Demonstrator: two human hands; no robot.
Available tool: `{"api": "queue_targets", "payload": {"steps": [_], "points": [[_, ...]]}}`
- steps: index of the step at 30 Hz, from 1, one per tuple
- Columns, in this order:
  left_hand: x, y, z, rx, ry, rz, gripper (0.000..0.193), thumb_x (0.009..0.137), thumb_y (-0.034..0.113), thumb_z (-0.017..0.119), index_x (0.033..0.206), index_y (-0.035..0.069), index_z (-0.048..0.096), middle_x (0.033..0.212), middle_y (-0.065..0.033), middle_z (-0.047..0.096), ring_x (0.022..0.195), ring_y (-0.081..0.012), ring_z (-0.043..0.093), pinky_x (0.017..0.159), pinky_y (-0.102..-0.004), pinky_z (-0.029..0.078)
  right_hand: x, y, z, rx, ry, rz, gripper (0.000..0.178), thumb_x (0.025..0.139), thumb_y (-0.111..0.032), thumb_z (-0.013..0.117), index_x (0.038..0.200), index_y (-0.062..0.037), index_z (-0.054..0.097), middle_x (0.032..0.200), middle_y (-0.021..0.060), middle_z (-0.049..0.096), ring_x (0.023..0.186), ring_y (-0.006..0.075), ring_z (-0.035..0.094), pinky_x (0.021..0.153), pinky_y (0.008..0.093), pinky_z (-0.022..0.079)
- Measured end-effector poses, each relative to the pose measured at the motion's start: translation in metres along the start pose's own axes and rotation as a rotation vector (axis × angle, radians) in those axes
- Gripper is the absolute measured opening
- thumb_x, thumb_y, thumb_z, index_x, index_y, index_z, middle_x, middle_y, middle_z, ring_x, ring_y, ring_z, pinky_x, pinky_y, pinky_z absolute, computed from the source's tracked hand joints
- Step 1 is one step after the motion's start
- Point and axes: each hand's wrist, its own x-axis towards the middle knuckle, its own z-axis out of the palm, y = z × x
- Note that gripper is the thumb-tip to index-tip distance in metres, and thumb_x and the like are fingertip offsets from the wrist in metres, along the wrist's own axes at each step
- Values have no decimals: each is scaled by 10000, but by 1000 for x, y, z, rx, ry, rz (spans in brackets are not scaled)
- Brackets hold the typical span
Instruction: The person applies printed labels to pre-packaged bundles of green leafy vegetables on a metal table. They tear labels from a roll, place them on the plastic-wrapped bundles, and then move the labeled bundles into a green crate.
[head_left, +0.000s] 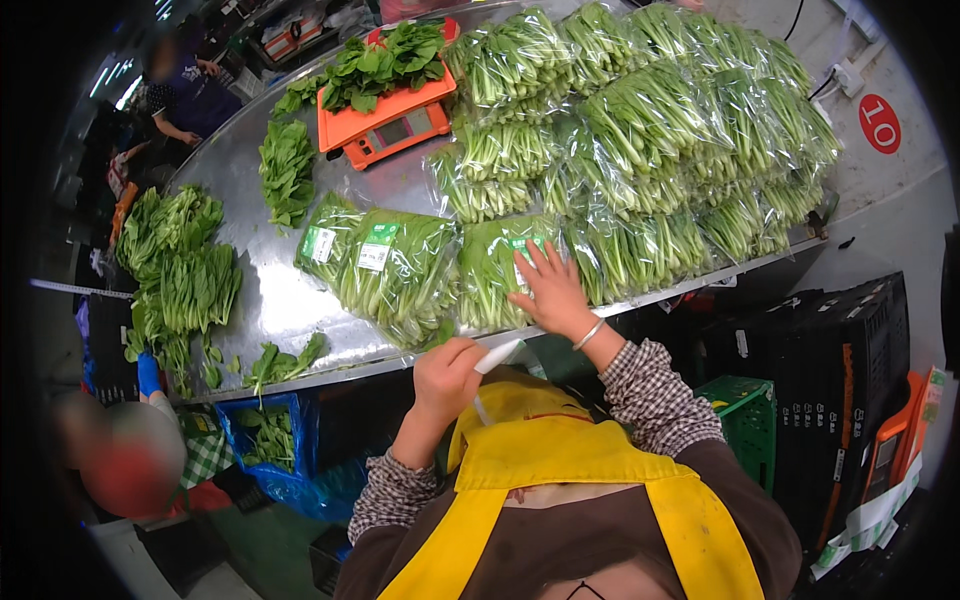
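My right hand (552, 292) lies with fingers spread on a clear bag of leafy greens (490, 270) at the table's near edge. Its fingers partly cover a green and white label (527, 250) on that bag. Closed in front of my apron, my left hand (447, 380) grips a white label strip (497, 356), whose lower end hangs down. Just left of the bag under my right hand sits another bagged bunch (400, 270) with a label (377, 247) stuck on it. A further labelled bag (327, 237) is partly behind it.
Bagged greens (650, 130) are stacked across the table's right side. An orange scale (385, 125) bears loose greens at the back. Loose bunches (190, 270) lie at left, above a blue-lined bin (265, 435). Black crates (820, 380) stand right. A co-worker (130, 460) is at lower left.
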Motion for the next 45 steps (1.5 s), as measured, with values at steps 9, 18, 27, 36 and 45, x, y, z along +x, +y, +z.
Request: {"api": "queue_targets", "payload": {"steps": [9, 18, 27, 36, 45], "points": [[1, -7, 11, -265, 32, -85, 242, 685, -52, 679, 821, 27, 495, 886, -141, 639, 766, -273, 641, 656, -319, 516, -12, -7, 16, 584, 105, 175, 747, 789, -281, 676, 1400, -56, 312, 1445, 279, 206, 1359, 403, 188, 1088, 424, 225], [36, -13, 10, -482, 88, -374, 148, 790, -49, 591, 930, -19, 554, 831, -103, 634, 774, -168, 626, 700, -273, 493, 3, -29, -44, 1427, -109, 160, 332, 899, -145, 577, 1195, 0, 541, 1172, 159, 578, 1058, 199, 577, 890, 311, 458], [85, 17, 21, -137, 136, 81, 185, 669, -34, 645, 849, -1, 617, 826, -135, 617, 752, -317, 613, 645, -337, 493, -44, -25, -93, 1448, -10, 194, 259, 827, -35, 658, 1078, 1, 606, 827, -3, 619, 737, 41, 567, 639, 183, 457], [94, 31, 52, -460, -26, -90, 397, 726, 11, 700, 1016, 37, 430, 778, -135, 623, 659, -242, 634, 611, -296, 495, -48, -5, -119, 1134, 383, 27, 135, 743, 10, 703, 871, -2, 663, 950, 59, 590, 850, 116, 568, 716, 232, 474], [103, -14, 40, -223, 54, 6, 164, 687, 26, 684, 793, 21, 559, 789, -105, 588, 693, -298, 589, 609, -340, 482, 61, 61, -253, 1036, 830, -46, 54, 808, 2, 632, 862, 2, 626, 1154, 90, 561, 890, 118, 558, 792, 247, 455]]}}
